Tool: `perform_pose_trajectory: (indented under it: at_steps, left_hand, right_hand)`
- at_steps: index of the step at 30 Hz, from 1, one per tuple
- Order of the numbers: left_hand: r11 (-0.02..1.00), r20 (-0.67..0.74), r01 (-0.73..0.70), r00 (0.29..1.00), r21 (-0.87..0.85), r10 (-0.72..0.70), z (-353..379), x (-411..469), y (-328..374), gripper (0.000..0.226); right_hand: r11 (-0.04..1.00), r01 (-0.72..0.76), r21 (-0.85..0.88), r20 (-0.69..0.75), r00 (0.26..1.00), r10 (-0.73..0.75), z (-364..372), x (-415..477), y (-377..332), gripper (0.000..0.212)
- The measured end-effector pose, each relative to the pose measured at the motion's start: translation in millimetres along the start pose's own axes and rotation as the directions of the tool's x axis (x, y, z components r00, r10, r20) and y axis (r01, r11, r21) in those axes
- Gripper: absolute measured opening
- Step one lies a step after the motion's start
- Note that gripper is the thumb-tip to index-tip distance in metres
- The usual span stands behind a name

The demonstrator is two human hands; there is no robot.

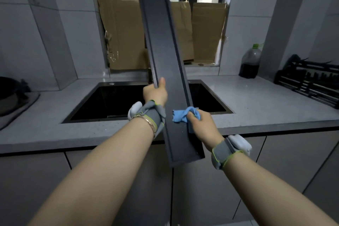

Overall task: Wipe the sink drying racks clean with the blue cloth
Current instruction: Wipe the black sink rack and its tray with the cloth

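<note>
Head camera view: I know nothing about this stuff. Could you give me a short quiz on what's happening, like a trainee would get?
1. Which hand holds the blue cloth on the long dark rack?
2. Where does the left hand grip the rack? A) its left edge B) its top end C) nowhere
3. True or false: the green-capped bottle stands inside the sink.
Key: 1. The right hand. 2. A. 3. False: it stands on the counter, to the right of the sink.
</note>
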State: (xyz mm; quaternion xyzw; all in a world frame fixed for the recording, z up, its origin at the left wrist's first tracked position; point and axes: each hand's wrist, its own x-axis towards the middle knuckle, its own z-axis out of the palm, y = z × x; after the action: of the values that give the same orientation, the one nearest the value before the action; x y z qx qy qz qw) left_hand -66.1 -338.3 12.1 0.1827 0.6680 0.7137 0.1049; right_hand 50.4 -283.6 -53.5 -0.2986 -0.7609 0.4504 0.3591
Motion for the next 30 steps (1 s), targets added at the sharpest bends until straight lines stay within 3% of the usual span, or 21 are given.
perform_pose_trajectory:
  at_steps: [4,10,14,18,23,26,30]
  left_hand:
    - [0.999,-0.152,0.011,0.988,-0.045,-0.018,-7.3,11.5,11.5,0.039]
    - [0.998,-0.204,-0.007,0.979,-0.059,-0.005,-13.5,15.9,3.7,0.04]
    - [0.988,-0.226,0.014,0.973,-0.154,-0.049,-10.8,10.1,7.0,0.043]
    - [0.985,-0.276,-0.016,0.961,-0.172,-0.032,-5.1,7.0,6.5,0.048]
    - [0.979,-0.32,-0.004,0.945,-0.204,-0.063,-5.3,8.6,-1.6,0.05]
    - [0.983,-0.265,0.014,0.962,-0.185,-0.064,-11.2,9.2,-3.4,0.048]
    - [0.957,-0.016,0.168,0.984,-0.236,-0.177,-13.5,11.0,-14.0,0.038]
  right_hand:
    - [0.999,-0.052,-0.002,0.056,0.997,0.052,0.3,-25.6,29.3,0.025]
    - [0.935,-0.249,0.252,0.059,0.968,0.242,2.3,-38.1,42.4,0.011]
    - [0.667,-0.386,0.637,0.041,0.881,0.471,15.9,-39.6,33.9,0.013]
    - [0.543,-0.445,0.712,0.026,0.79,0.612,43.6,-41.7,33.3,0.019]
    - [0.368,-0.484,0.794,0.197,0.777,0.598,68.6,-52.3,25.9,0.016]
    - [0.398,-0.466,0.79,0.185,0.8,0.57,60.6,-52.6,22.8,0.019]
    - [0.437,-0.365,0.822,0.069,0.826,0.56,51.0,-44.2,23.3,0.027]
